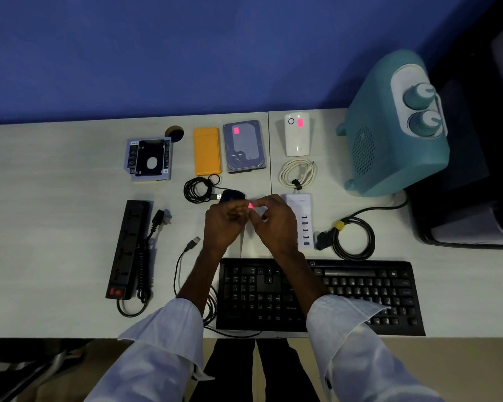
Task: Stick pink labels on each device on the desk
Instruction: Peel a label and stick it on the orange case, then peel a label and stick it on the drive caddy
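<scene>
Surface (55, 227) carries, by size: one teal heater (389, 146), one black keyboard (360, 291), one power strip (129, 248), one hard drive (244, 152), one drive caddy (148, 159), one orange case (206, 150), one white plug-in unit (297, 140), one USB charger (305, 227) and three cable coils (296, 174). Left hand (224, 224) and right hand (273, 224) meet above the surface's middle, each grip pinched nearly closed on one pink label (250, 206). Labels counted: three, with the first stuck label (236, 130) on the hard drive and the second stuck label (300, 122) on the white unit. Judged: near weightless, thin, floppy, tacky underneath. Take it by a corner, adhesive away from skin.
</scene>
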{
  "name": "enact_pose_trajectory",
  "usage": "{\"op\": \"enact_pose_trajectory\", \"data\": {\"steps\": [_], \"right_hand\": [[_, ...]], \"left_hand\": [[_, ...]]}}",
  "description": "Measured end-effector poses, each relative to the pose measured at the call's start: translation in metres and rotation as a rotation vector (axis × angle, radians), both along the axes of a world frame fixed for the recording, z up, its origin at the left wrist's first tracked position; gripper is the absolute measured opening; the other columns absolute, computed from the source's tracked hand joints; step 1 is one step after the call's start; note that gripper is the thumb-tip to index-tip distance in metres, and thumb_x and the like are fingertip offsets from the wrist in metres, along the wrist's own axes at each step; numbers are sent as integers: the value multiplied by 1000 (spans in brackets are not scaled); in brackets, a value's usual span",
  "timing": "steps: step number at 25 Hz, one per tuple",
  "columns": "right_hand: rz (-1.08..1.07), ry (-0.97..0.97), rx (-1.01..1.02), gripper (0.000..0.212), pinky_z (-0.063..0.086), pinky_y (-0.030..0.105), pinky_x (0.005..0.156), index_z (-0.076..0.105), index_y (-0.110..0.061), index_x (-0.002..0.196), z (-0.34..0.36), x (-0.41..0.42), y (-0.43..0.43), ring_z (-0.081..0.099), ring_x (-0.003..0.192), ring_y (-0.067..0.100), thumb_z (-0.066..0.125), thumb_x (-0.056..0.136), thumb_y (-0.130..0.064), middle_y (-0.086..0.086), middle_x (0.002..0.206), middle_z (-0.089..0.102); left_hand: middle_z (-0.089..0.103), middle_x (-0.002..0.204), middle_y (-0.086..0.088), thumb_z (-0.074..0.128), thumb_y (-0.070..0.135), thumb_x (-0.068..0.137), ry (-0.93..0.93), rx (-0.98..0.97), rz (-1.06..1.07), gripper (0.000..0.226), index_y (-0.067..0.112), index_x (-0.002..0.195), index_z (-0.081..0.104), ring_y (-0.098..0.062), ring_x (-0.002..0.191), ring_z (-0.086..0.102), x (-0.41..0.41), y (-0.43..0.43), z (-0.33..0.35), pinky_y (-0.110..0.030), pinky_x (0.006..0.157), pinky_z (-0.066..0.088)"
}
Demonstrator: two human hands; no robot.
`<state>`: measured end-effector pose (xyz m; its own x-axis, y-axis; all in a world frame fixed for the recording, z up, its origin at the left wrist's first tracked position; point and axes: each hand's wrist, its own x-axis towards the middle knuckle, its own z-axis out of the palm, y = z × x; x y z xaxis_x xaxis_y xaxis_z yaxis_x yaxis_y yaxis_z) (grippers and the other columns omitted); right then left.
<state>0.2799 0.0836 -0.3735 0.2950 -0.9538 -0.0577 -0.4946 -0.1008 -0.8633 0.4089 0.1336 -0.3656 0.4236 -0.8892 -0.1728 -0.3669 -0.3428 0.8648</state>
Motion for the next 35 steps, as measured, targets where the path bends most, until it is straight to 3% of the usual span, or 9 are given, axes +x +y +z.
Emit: {"op": "enact_pose_trajectory", "data": {"steps": [5,6,9,13,18,23,26,31,35], "right_hand": [[58,70,-30,28,28,-4,88,73,-16,108,1,2,-4,66,99,15,70,89,-36,4,109,72],[64,71,-41,26,29,-3,88,73,-16,107,1,1,-4,66,98,15,69,89,-35,3,109,72],[53,49,-64,21,46,16,88,74,-16,103,0,3,-4,66,94,14,66,91,-32,2,105,72],[-23,-12,-57,18,43,13,81,76,-17,102,3,4,-5,66,85,10,66,92,-28,1,97,75],[-263,-335,184,10,60,43,68,78,-15,90,4,9,-9,73,76,18,70,85,-18,1,84,77],[-199,-372,286,18,59,37,78,79,-16,89,17,38,-13,73,80,19,70,83,-1,1,85,77],[-160,-355,326,20,60,35,82,78,-21,88,26,63,-13,73,81,14,71,82,-2,-1,84,77],[-96,-354,332,27,59,31,84,75,-28,94,31,103,-18,73,87,12,72,85,-3,-2,94,78],[-47,-302,332,15,61,38,80,79,-20,88,22,139,-27,73,82,14,72,85,-7,-3,87,78]], "left_hand": [[75,101,-6,71,-1,80,-40,-53,25,29,10,107,73,-13,94,71,1,-2,1,-25,91,53],[75,100,-6,71,-2,79,-43,-63,21,29,9,106,73,-9,93,70,1,-2,0,-23,90,53],[75,97,-6,72,-2,79,-26,-75,32,28,8,105,74,0,88,69,1,-4,1,-15,86,53],[76,95,-2,72,-3,78,-4,-74,47,30,11,105,74,-3,87,70,1,-5,1,-15,84,53],[74,95,7,68,-5,75,7,-30,57,39,20,104,73,5,84,68,7,-7,8,-14,81,53],[73,102,2,63,0,83,8,-69,130,29,14,107,72,-5,94,68,24,-7,18,-18,87,52],[74,97,4,63,2,85,21,-99,188,22,13,100,74,-1,88,68,45,-6,23,-19,81,55],[73,99,5,69,10,83,-21,-117,343,20,17,102,72,-7,84,69,94,-2,19,-33,73,59],[66,112,-7,78,39,68,-332,-4,462,58,12,117,61,-26,103,62,147,-9,3,-38,85,51]]}}
